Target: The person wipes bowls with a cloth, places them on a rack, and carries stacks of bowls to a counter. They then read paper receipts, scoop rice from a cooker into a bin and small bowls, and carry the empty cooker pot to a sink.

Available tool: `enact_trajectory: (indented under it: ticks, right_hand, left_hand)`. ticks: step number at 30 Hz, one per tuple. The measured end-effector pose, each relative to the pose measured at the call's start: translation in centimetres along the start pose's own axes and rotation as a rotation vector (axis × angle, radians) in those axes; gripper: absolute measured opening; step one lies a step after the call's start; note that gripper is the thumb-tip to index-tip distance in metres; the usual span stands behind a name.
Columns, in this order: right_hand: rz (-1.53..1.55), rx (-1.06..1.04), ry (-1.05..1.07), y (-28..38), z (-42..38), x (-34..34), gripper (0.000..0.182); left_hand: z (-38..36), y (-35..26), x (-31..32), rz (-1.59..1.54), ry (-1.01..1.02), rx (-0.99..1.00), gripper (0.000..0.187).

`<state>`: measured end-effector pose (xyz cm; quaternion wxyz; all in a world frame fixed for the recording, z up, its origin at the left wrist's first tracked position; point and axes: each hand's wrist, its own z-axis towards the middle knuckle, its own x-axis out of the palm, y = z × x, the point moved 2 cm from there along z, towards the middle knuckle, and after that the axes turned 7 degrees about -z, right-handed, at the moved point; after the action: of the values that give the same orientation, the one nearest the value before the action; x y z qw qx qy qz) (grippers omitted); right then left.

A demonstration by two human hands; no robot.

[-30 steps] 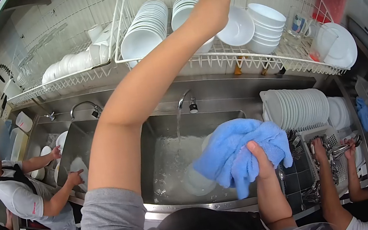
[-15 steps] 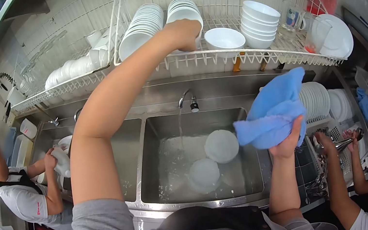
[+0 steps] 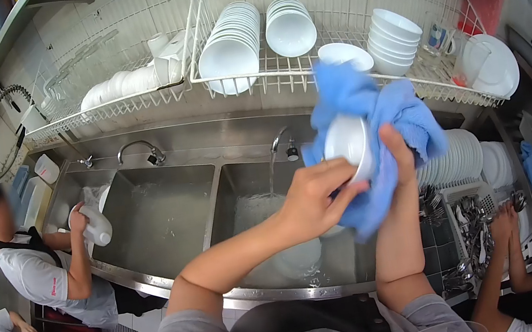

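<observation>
My left hand [image 3: 324, 191] grips the near rim of a small white bowl [image 3: 346, 146], thumb and fingers closed on it. A blue cloth [image 3: 367, 95] wraps behind and around the bowl. Closed on that cloth from the right side is my right hand [image 3: 398, 153], part of its fingers hidden in the folds. Both hands are over the right side of a steel sink [image 3: 240, 178]. Below my left arm, a white bowl [image 3: 298, 254] lies in the sink water, partly covered by the arm.
A wire rack [image 3: 293, 79] above holds rows of white bowls [image 3: 230, 51] and a bowl stack [image 3: 394, 37]. Water runs from a tap [image 3: 281, 136]. Plates [image 3: 457, 157] and a cutlery basket [image 3: 467, 191] stand right, by another person's hands [image 3: 504, 223]. A co-worker [image 3: 41, 262] holds a white jug left.
My left hand has come down from the rack's bowls to the cloth. A white bowl now shows between my hands. The cloth has shifted left, and the view has turned slightly.
</observation>
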<state>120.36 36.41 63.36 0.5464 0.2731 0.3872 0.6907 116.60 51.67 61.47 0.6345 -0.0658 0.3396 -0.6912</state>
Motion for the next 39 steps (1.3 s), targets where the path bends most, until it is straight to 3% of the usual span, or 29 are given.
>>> enact_trajectory:
  ticks: [1, 3, 7, 10, 13, 15, 17, 18, 19, 20, 21, 22, 23, 25, 28, 29, 31, 34, 39]
  right_hand:
    - [0.136, 0.02, 0.028, 0.1, -0.3, -0.4, 0.083]
    - [0.375, -0.01, 0.022, -1.1, -1.8, 0.4, 0.084]
    - [0.565, -0.102, -0.128, -4.7, -4.2, 3.5, 0.086]
    - [0.579, -0.118, -0.186, -5.8, -5.1, 3.1, 0.087]
    - [0.942, 0.178, -0.212, -8.1, -6.1, 0.2, 0.086]
    - [1.066, 0.276, -0.238, -10.6, -7.3, -3.1, 0.086]
    - [0.752, 0.311, -0.559, -13.9, -7.8, -7.7, 0.08]
    - [0.594, 0.445, -0.883, -5.9, -6.3, -3.3, 0.074]
    - [0.742, 0.269, -0.643, -7.0, -7.4, -5.0, 0.071]
    - [0.88, 0.127, -0.381, -8.0, -8.6, -6.6, 0.068]
    - [0.552, 0.258, -0.705, -6.9, -9.6, -6.8, 0.065]
    - [0.554, 0.254, -0.705, -7.3, -10.3, -6.5, 0.065]
    - [0.449, 0.274, -0.749, -8.1, -11.1, -6.4, 0.063]
    - [0.337, 0.291, -0.788, -9.0, -12.9, -6.3, 0.06]
    - [0.262, 0.383, -0.806, -8.9, -14.3, -6.0, 0.057]
    - [0.262, 0.375, -0.801, -9.0, -14.5, -6.2, 0.057]
    - [0.339, 0.41, -0.857, -9.5, -14.9, -6.6, 0.057]
    - [0.35, 0.428, -0.821, -9.1, -14.6, -6.0, 0.057]
    - [0.311, 0.399, -0.704, -9.7, -13.9, -3.4, 0.054]
  left_hand:
    - [-0.4, 0.2, -0.6, -0.001, -0.001, 0.004, 0.011]
    - [-1.9, 2.4, -0.9, -0.69, -0.03, -0.463, 0.014]
    - [-3.0, 6.4, -0.2, -1.323, -0.218, -0.504, 0.023]
    - [-3.1, 6.1, -0.5, -1.391, -0.206, -0.576, 0.026]
    - [-2.5, 4.9, 0.0, -1.424, -0.115, -0.616, 0.026]
    - [-1.0, 3.9, 0.2, -1.187, -0.007, -0.55, 0.023]
    - [3.0, 2.1, -1.4, -1.132, 0.058, -0.535, 0.02]
    - [5.0, 2.2, -2.7, -0.851, 0.093, -0.346, 0.018]
    - [7.6, 1.6, -4.2, -0.524, 0.106, -0.288, 0.018]
    - [10.7, 1.2, -4.4, -0.192, 0.024, -0.052, 0.019]
    - [13.4, 2.3, -4.8, 0.064, 0.053, 0.118, 0.015]
    - [15.9, 4.1, -4.9, 0.263, 0.108, 0.203, 0.016]
    - [17.6, 5.7, -4.9, 0.264, 0.108, 0.205, 0.016]
    - [19.4, 8.3, -4.1, 0.699, 0.339, 0.183, 0.021]
    - [19.6, 9.6, -3.4, 0.749, 0.485, 0.043, 0.024]
    - [20.0, 10.1, -3.8, 0.755, 0.48, 0.048, 0.024]
    - [21.6, 10.8, -5.7, 0.56, 0.255, 0.092, 0.019]
    - [24.5, 13.4, -10.2, 1.085, 0.127, 0.057, 0.01]
    - [24.1, 15.6, -10.5, 1.283, 0.217, 0.063, 0.007]
